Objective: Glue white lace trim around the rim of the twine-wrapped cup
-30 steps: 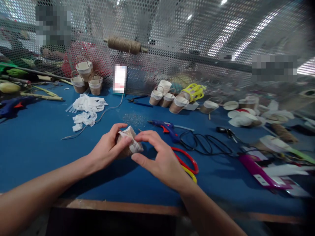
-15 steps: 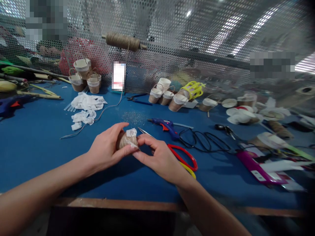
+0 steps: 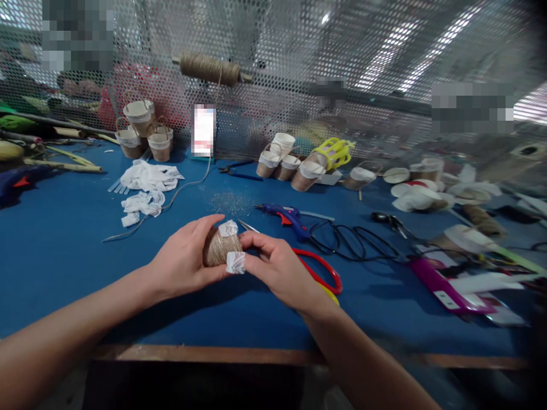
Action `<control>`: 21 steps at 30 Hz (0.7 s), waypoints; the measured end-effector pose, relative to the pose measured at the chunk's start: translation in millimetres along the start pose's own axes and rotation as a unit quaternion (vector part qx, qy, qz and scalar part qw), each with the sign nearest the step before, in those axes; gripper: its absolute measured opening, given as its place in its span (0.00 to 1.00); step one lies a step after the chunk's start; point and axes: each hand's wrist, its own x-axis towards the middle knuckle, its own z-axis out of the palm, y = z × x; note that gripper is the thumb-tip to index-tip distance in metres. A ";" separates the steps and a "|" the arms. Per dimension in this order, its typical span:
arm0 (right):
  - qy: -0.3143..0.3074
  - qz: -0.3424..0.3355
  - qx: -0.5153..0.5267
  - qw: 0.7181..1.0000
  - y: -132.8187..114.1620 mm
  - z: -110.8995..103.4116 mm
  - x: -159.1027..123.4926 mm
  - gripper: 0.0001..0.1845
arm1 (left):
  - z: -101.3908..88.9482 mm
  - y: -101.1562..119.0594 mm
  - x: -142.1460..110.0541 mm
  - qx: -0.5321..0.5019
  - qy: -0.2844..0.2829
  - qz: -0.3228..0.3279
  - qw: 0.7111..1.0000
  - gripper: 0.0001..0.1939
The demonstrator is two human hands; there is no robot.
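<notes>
My left hand (image 3: 177, 256) is wrapped around a small twine-covered cup (image 3: 220, 247), tipped on its side with its rim end toward the right. At that end my right hand (image 3: 277, 270) is closed, thumb and fingers pinching a white lace strip (image 3: 235, 263) against the cup. Another part of the white strip shows at the cup's upper edge. Partly under my right hand lie scissors (image 3: 327, 267) with red and yellow handles, their blade tips pointing away. The cup's opening is hidden by my right fingers.
Beyond my hands lies a blue glue gun (image 3: 280, 215) with a looped black cable (image 3: 354, 242). White lace pieces (image 3: 149, 175) are at left. Finished twine baskets (image 3: 160, 145) stand at the back. A twine roll (image 3: 209, 69) hangs on the mesh. A purple tool (image 3: 444, 287) lies right.
The loose white strip that lay across the cup now sits along its rim end. My right hand has gone from open fingers to a pinch there, and the cup has been turned.
</notes>
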 end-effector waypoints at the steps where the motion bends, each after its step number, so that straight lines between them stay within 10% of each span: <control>1: 0.000 -0.004 -0.010 1.000 0.4 -0.5 -0.2 0.03 | -0.5 -0.1 0.5 0.003 0.002 -0.002 1.000 0.32; 13: 0.172 -0.010 -0.140 0.975 3.1 -32.0 12.5 0.10 | -13.1 -11.1 7.9 0.055 0.086 -0.007 0.995 0.26; 16: 0.259 0.052 -0.271 0.926 7.3 -62.8 25.4 0.19 | -14.3 -11.5 7.3 0.068 0.080 0.011 0.994 0.28; 18: 0.228 0.165 -0.421 0.862 16.7 -82.6 34.4 0.22 | -14.8 -12.3 6.4 0.072 0.079 0.020 0.994 0.29; 21: 0.169 0.234 -0.462 0.839 38.9 -101.5 46.3 0.09 | -14.7 -14.1 5.7 0.066 0.090 0.026 0.993 0.32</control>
